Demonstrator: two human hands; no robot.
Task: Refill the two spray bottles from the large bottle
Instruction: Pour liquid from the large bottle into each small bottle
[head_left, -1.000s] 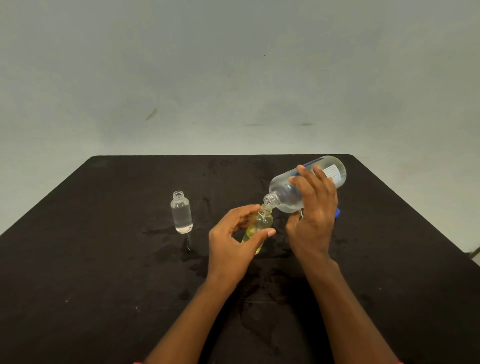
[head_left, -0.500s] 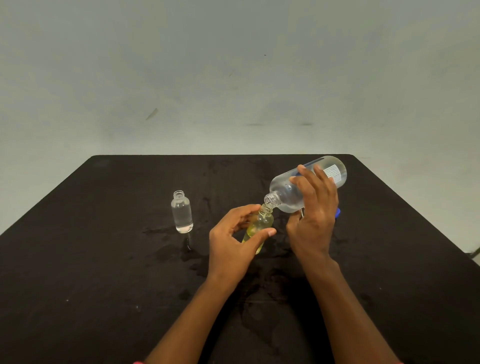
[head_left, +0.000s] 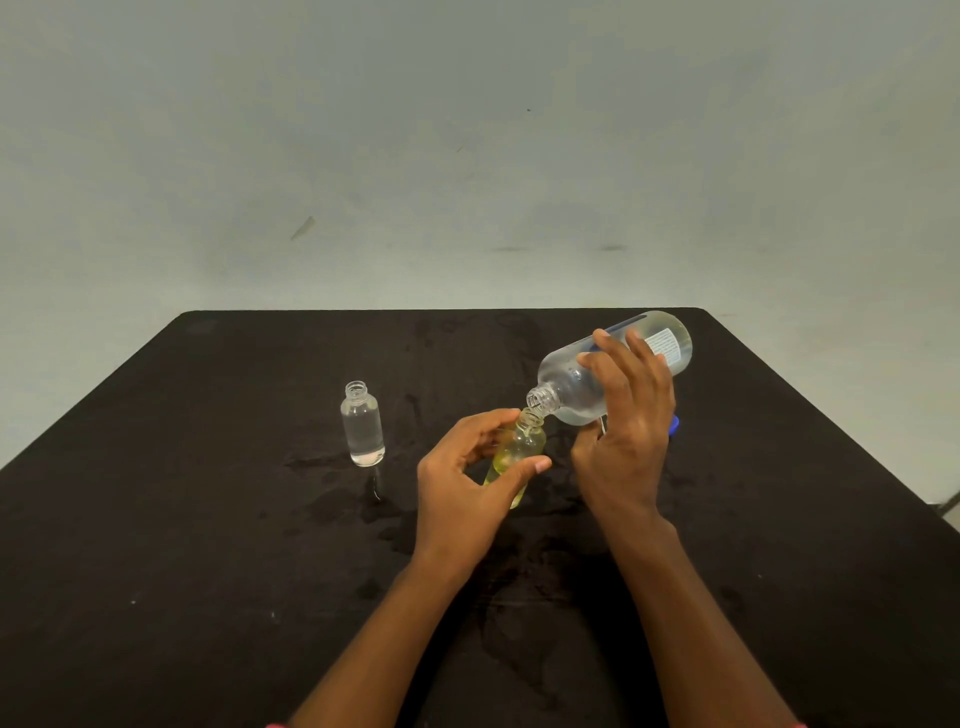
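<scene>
My right hand (head_left: 626, 431) grips the large clear bottle (head_left: 576, 384), tipped down to the left with its open mouth right over the neck of a small yellowish spray bottle (head_left: 519, 447). My left hand (head_left: 467, 483) holds that small bottle between thumb and fingers, tilted slightly to the right. A second small clear bottle (head_left: 362, 423) stands upright and uncapped to the left, apart from both hands, with clear liquid in it.
Everything sits on a black table (head_left: 182, 571) with wet patches around the bottles. A blue cap (head_left: 674, 425) peeks out behind my right hand. A thin dark stick-like object (head_left: 376, 486) lies in front of the clear bottle. A pale wall rises behind the table.
</scene>
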